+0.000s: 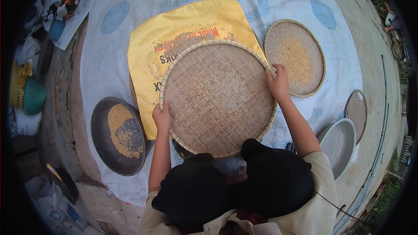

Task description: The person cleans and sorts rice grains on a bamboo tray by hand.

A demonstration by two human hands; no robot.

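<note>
From the head camera, a large round woven bamboo sieve tray (217, 98) is held level in front of the person, above a yellow woven plastic sack (187, 26) spread on the ground. A thin scatter of pale grain lies on the tray's weave. The left hand (161, 117) grips the tray's near-left rim, fingers curled together around the edge. The right hand (278, 82) grips the right rim, fingers pressed together over the edge with the thumb inside the tray.

The sack bears dark printing, seen upside down and partly hidden by the tray: fragments such as "SOKS" and an "X" near the tray's left rim can be read, and a red line above the tray is too broken to read.

Left of the tray, a dark round metal pan (117, 137) holds a patch of yellow grain. To the tray's right, just beyond the right hand, a smaller round woven tray (296, 56) is covered with golden grain. Farther right lie a small round woven sieve (357, 111) and a white round basin (339, 143). All rest on a white printed tarpaulin (104, 61). The person's black-clad knees (235, 182) sit below the tray, hiding its near edge.
</note>
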